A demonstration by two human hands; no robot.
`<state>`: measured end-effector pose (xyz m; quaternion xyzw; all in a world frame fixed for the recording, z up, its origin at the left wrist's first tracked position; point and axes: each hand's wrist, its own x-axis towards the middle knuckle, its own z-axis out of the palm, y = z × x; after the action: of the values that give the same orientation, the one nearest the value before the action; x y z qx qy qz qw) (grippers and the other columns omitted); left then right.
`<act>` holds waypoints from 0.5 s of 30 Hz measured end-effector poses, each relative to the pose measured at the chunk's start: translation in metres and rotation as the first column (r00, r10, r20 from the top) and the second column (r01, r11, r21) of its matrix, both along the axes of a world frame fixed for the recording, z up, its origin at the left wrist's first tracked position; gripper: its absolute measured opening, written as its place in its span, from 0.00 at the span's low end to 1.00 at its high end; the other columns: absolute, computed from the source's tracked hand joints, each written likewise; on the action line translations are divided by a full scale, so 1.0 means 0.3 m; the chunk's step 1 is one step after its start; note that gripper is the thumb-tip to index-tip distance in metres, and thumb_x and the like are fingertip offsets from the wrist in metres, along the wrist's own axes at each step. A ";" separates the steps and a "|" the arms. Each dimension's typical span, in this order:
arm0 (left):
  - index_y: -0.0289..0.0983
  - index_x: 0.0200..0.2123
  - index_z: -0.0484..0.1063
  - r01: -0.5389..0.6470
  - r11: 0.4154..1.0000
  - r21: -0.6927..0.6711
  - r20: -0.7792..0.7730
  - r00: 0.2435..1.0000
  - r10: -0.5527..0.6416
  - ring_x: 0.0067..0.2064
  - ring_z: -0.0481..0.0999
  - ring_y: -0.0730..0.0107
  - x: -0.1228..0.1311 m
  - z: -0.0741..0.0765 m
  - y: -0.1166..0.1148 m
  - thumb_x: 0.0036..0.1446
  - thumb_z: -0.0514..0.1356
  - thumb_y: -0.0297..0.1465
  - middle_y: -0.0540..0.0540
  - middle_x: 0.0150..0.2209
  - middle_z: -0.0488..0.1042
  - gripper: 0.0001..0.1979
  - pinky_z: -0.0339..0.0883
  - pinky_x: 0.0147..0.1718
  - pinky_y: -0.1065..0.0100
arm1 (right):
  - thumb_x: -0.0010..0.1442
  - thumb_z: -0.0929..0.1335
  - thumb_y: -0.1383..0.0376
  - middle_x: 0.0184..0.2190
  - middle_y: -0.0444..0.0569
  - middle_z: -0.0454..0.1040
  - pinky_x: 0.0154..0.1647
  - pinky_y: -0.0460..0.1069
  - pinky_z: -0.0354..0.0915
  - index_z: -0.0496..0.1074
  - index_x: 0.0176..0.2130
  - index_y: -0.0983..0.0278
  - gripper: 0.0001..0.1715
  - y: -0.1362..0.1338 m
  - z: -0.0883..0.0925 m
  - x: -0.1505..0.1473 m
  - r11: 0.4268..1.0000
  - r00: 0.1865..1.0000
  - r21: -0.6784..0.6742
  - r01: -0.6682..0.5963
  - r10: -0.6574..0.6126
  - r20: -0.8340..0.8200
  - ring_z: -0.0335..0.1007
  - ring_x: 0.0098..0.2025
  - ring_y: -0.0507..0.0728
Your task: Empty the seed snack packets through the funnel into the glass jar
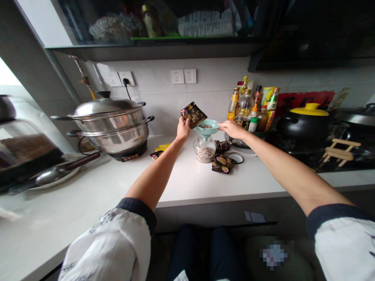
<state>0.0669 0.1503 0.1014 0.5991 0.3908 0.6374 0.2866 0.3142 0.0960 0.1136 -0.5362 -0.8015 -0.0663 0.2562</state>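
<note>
In my left hand (183,129) is a small black packet (193,114), tilted over a pale green funnel (206,130). My right hand (231,129) grips the funnel's rim from the right, fingers closed on it. Some grainy contents lie in the funnel. Its spout goes into the mouth of a clear glass jar (200,145), which stands on the counter partly filled with light brown flakes or grains (205,154). Right beside the jar lie several black packets (223,163) and a round lid or ring (236,158).
A two-tier steel steamer (114,134) stands left on an electric base. Yellow and black packets (160,150) lie nearer the jar. Sauce bottles (246,105) crowd the back right, beside a black pot with yellow lid (304,123). The white counter's (187,191) front edge runs below my arms.
</note>
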 end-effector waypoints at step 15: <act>0.42 0.47 0.65 0.021 1.000 -0.009 -0.002 1.000 -0.021 0.48 0.75 0.66 -0.016 0.009 -0.025 0.60 0.53 0.31 0.48 0.42 0.73 0.12 0.67 0.52 0.56 | 0.62 0.64 0.62 0.44 0.54 0.77 0.42 0.47 0.63 0.72 0.54 0.62 0.21 -0.015 0.005 -0.021 1.000 1.000 -0.007 0.002 -0.002 0.005 0.72 0.44 0.57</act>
<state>0.0620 0.1428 0.1040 0.6025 0.3876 0.6321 0.2954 0.3080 0.0916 0.1152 -0.5379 -0.8017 -0.0652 0.2523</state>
